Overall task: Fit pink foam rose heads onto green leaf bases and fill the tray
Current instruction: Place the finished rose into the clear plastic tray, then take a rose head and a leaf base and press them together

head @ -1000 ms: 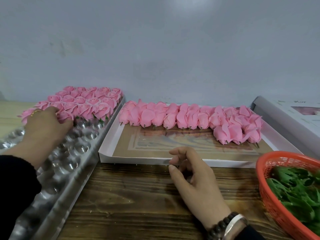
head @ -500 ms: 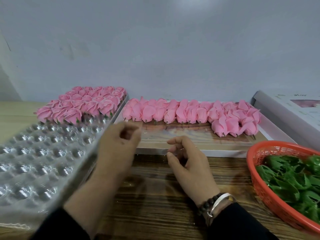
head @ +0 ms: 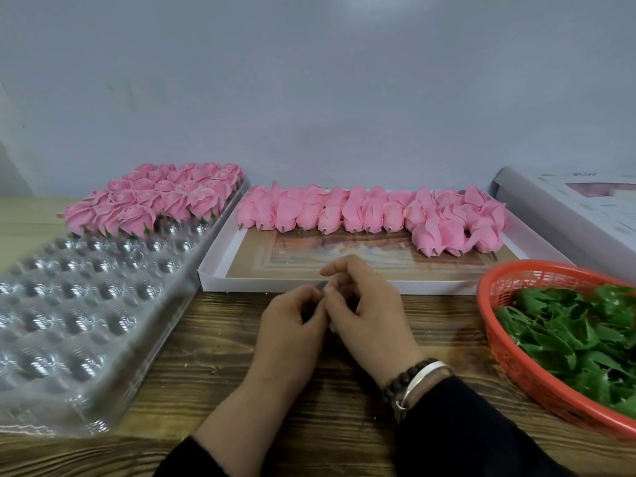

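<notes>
My left hand (head: pixel 290 325) and my right hand (head: pixel 366 313) meet over the wooden table in front of the white box. Both have curled fingers, and the left fingertips touch the right hand's fingers. I see nothing held in either hand. Finished pink roses (head: pixel 158 197) with green bases fill the far rows of the clear plastic tray (head: pixel 69 304) on the left. Loose pink rose heads (head: pixel 361 210) lie in rows at the back of the shallow white box (head: pixel 220 270). Green leaf bases (head: pixel 578 335) are heaped in the orange basket (head: pixel 509 356) on the right.
A white box lid (head: pixel 568 204) leans at the far right behind the basket. A grey wall stands close behind everything. Bare wooden tabletop (head: pixel 213 356) lies between the tray, the white box and the basket.
My left hand left the roses in the clear tray and swung right across the table until it touches my right hand. My right hand stayed nearly still.
</notes>
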Demonstrator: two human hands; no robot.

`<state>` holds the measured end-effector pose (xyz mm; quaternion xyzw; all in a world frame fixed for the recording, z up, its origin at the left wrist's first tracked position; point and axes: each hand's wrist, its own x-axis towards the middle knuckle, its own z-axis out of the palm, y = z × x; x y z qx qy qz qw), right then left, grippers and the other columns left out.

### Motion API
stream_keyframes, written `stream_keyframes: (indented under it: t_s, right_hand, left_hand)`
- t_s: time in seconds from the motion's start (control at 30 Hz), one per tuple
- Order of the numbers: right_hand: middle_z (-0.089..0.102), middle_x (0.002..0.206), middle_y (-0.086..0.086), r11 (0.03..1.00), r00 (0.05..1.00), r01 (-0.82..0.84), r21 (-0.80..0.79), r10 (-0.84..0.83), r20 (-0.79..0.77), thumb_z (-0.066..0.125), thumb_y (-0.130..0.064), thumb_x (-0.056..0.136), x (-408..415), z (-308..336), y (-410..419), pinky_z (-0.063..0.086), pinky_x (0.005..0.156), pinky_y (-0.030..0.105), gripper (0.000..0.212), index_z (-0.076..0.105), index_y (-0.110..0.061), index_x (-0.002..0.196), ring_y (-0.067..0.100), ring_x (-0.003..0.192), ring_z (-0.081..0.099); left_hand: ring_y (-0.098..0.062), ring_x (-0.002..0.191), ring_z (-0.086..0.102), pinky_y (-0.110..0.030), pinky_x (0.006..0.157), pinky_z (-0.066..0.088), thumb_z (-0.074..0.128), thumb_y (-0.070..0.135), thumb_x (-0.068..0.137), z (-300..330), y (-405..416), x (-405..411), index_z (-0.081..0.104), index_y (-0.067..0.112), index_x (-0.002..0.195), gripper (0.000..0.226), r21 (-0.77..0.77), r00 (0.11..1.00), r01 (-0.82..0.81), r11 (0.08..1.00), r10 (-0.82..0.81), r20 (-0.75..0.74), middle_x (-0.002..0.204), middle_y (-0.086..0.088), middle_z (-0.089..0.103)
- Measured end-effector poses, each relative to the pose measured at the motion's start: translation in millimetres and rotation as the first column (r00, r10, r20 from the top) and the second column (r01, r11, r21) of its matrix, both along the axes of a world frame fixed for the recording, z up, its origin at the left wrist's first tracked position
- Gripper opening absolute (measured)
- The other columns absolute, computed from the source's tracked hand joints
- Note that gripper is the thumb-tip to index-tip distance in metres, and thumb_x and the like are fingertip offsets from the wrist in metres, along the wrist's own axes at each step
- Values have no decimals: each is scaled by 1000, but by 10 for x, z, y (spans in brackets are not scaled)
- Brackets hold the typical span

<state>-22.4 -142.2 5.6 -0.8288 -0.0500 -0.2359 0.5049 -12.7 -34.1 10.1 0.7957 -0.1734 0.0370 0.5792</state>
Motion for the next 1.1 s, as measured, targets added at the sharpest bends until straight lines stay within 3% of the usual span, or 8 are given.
stream_keyframes:
  t_s: [0.3, 0.53, 0.67, 0.77, 0.87, 1.1]
  right_hand:
    - [62, 73, -5, 998, 999, 42, -46, -42, -2, 55, -10, 85, -40, 24, -9, 46, 64, 17, 23, 54, -33, 82, 5, 68, 55]
    - [55, 73, -13, 960, 961, 271, -72, -265, 76, 52, -10, 84, 79, 275, -207, 40, 59, 17, 19, 52, -28, 79, 3, 65, 50]
    - [52, 89, -3, 867, 889, 430, -251, -456, -51, 53, -11, 85, 276, 401, -474, 37, 63, 20, 8, 53, -18, 90, 10, 78, 51]
    - [48, 114, 13, 677, 736, 536, -504, -668, -114, 53, -16, 85, 418, 391, -611, 40, 83, 35, 30, 52, -10, 114, 29, 106, 47]
    - [41, 128, 19, 555, 633, 497, -667, -758, -158, 53, -17, 84, 510, 370, -674, 37, 92, 44, 41, 44, -8, 123, 36, 118, 40]
    - [34, 138, 14, 506, 606, 331, -796, -761, -232, 48, -22, 91, 656, 315, -719, 38, 93, 42, 41, 41, -14, 131, 37, 121, 39]
  left_hand:
    - [1, 44, 47, -12, 46, 38, 57, 13, 89, -34, 16, 13, 65, 12, 68, 22, -65, 999, 32, 997, -34, -27, 50, 5, 57]
    - [1, 41, 45, -9, 48, 38, 58, 15, 88, -77, 12, 21, 61, 12, 64, 24, -54, 999, 25, 998, -27, -43, 46, 5, 54]
    - [0, 41, 43, -11, 48, 37, 58, 15, 89, -94, -5, 26, 60, 7, 65, 25, -70, 998, 23, 997, -27, -49, 44, 4, 52]
    - [0, 41, 42, -12, 48, 37, 58, 14, 89, -99, -4, 27, 60, 7, 64, 26, -78, 998, 24, 997, -28, -57, 43, 4, 51]
    - [0, 43, 43, -14, 50, 37, 58, 16, 89, -102, -3, 22, 60, 10, 64, 26, -68, 997, 33, 997, -38, -69, 45, 4, 52]
    - [-1, 44, 44, -15, 51, 37, 58, 20, 89, -88, 0, 12, 61, 13, 65, 25, -43, 995, 37, 998, -41, -93, 47, 5, 53]
